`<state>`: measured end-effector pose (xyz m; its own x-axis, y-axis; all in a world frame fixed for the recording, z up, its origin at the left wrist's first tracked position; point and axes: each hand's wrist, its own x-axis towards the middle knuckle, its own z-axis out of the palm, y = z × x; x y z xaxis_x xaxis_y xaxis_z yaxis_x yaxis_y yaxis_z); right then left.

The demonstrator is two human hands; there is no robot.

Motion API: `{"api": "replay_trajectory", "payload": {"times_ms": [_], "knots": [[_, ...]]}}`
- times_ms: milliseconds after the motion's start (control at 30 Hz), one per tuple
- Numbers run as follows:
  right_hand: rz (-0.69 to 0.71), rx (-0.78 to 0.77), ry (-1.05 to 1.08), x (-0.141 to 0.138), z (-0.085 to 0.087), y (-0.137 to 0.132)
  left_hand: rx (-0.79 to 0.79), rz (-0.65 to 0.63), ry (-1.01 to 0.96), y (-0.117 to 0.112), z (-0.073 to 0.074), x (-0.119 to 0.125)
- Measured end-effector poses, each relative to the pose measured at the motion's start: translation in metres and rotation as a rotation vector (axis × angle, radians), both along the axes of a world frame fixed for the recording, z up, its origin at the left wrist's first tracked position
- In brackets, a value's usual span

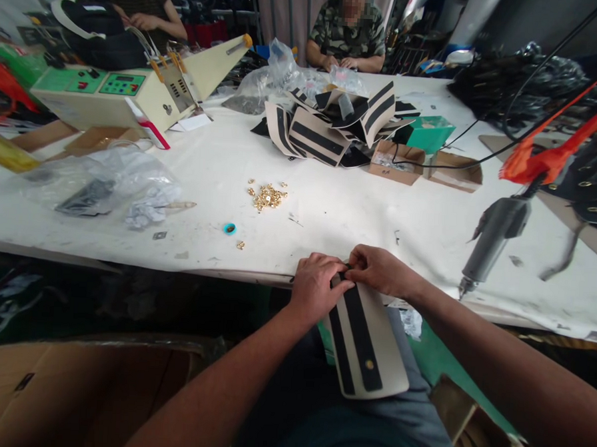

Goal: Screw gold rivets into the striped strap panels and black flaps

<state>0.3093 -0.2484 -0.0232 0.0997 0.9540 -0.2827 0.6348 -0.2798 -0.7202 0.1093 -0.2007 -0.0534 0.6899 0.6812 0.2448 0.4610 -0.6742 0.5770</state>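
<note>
A beige panel with two black strips (367,340) lies across my lap, its far end at the table's front edge. One gold-coloured stud (370,365) shows on the wider strip near the panel's close end. My left hand (318,284) grips the panel's far left corner, thumb on top. At the same far end, my right hand (376,267) is closed in a pinch over the black strip; anything between its fingertips is hidden. Small gold-coloured metal pieces (268,196) lie in a heap on the table, beyond a small blue cap (229,228).
A grey electric screwdriver (498,227) hangs at the right. Similar panels (317,138) are piled behind, beside small cardboard boxes (396,163). A beige machine (109,97) and plastic bags (110,180) occupy the left. Two people sit across the table (207,145). A large carton (69,391) stands lower left.
</note>
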Motion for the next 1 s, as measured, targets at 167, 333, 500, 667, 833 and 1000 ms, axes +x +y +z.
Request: {"api": "replay_trajectory", "payload": {"times_ms": [167,333,500,667,833,1000], "knots": [[0.072,-0.018,0.072,0.005,0.0,0.004,0.009,0.003,-0.001,-0.001,0.0,0.0],[0.092,0.013,0.073,0.006,-0.001,-0.001,0.02,0.003,-0.011,-0.001,0.0,0.001],[0.08,0.041,0.069,0.003,-0.002,-0.006,0.02,0.001,0.002,0.001,-0.002,0.001],[0.077,0.049,0.08,0.004,-0.002,-0.006,0.022,0.0,0.0,0.001,-0.004,0.002],[0.074,0.05,0.102,0.007,-0.001,-0.006,0.023,0.005,-0.014,0.001,-0.004,0.002],[0.032,0.067,0.201,0.005,0.004,-0.009,0.033,0.004,-0.015,0.0,-0.003,0.002]]}}
